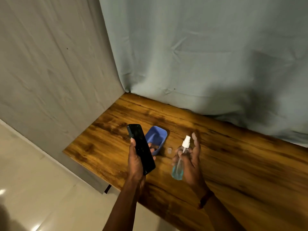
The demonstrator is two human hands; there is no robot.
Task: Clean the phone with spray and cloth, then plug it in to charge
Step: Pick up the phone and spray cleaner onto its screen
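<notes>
My left hand (135, 161) grips a black phone (140, 147), screen up, tilted above the wooden table (233, 155). My right hand (191, 162) holds a clear spray bottle (179, 164) with blue liquid low in it. Its white nozzle (186, 141) points up and to the left, toward the phone. The thumb lies on the bottle's neck and the index finger stretches up beside the nozzle. A small clear cap (169, 150) sits on the table between the hands. No cloth or charging cable shows.
A blue plastic tub (157, 135) stands on the table just behind the phone. Grey-blue cloth hangs behind the table and grey cloth on the left. The table's left edge drops to a pale tiled floor (41, 180).
</notes>
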